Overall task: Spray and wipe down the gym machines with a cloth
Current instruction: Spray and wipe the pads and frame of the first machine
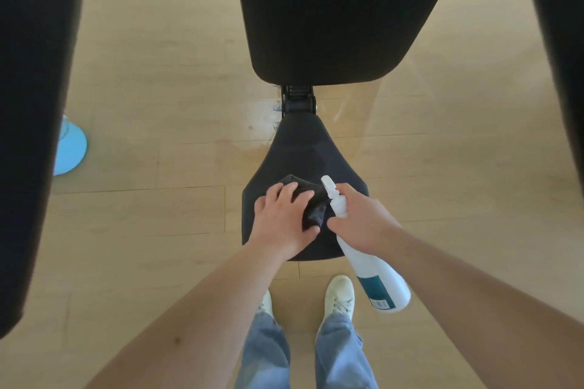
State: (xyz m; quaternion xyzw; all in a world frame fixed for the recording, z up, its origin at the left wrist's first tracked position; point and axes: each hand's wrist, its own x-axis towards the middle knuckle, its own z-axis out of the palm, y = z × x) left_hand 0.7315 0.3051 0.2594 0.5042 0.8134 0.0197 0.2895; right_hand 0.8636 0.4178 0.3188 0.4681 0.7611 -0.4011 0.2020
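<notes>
Wiping looked like the step in hand, for the left hand (pixel 284 221) pressed flat on the dark cloth (pixel 311 210) on the black seat (pixel 300 155), while the right hand (pixel 363 221) gripped the spray bottle (pixel 376 275) just beside, so rubbing across the seat probably came next.

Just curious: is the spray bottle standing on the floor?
No, the right hand holds the bottle tilted above the seat.
</notes>
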